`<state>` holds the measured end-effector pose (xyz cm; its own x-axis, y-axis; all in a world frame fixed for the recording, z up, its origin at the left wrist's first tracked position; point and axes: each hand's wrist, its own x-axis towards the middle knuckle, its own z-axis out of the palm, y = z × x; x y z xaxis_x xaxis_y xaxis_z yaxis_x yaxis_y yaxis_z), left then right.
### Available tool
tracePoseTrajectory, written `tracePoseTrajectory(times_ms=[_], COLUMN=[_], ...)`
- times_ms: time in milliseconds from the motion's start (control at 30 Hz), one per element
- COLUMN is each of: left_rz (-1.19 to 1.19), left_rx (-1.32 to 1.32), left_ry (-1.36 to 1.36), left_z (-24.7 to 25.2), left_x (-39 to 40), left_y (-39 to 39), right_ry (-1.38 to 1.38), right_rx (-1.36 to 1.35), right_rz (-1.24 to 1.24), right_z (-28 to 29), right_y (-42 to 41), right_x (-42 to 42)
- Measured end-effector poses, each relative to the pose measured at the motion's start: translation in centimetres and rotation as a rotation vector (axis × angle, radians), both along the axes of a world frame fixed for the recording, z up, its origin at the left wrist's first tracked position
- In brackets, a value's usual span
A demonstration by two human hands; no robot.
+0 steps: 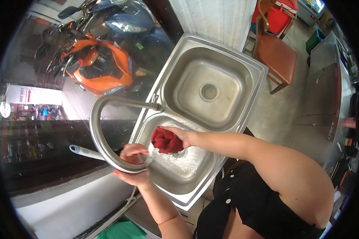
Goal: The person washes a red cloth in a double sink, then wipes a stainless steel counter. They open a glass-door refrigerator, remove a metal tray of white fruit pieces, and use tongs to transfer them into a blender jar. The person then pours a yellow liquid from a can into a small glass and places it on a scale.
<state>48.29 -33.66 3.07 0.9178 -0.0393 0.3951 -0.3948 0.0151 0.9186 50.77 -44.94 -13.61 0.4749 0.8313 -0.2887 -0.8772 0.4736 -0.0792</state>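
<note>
A bunched red cloth (167, 140) is in my right hand (181, 136), held over the lower basin of a stainless steel double sink (197, 186). Its fabric is folded inward into a rounded wad. My left hand (134, 178) is at the outlet end of the curved metal tap spout (97, 119). The spout covers the middle of this hand, with curled fingers showing on one side and the thumb side on the other. Whether the hand touches the metal cannot be told. Water (184, 162) splashes and spreads in the basin near the drain.
The second basin (209, 112) has a round drain (209, 92). A pale handle (85, 151) sticks out behind the spout. Beyond the glass stand motorbikes, one with orange bodywork (124, 76). A wooden chair (276, 61) and steel cabinets (320, 95) are to the right. Green plastic (122, 230) lies below.
</note>
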Motion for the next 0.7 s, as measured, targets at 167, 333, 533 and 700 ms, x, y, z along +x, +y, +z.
tracePoseTrajectory(times_ms=[167, 333, 533, 700], left_rz=[-0.041, 0.021, 0.227, 0.413], left_rx=[0.079, 0.050, 0.126, 0.430], left_ry=[-0.046, -0.050, -0.061, -0.009], left_z=[-1.9, -1.5, -2.1, -5.8], left_x=[1.6, 7.3, 11.6, 10.3], left_y=[-8.5, -16.8, -18.2, -18.7], right_ry=[-0.126, 0.091, -0.048, -0.083], right_rx=[0.001, -0.067, -0.024, -0.184], right_rz=[-0.056, -0.074, -0.078, -0.194], right_z=[2.4, 3.7, 1.3, -0.5], right_y=[-6.8, -12.8, -16.7, -19.8], right_x=[2.1, 5.1, 9.1, 11.0])
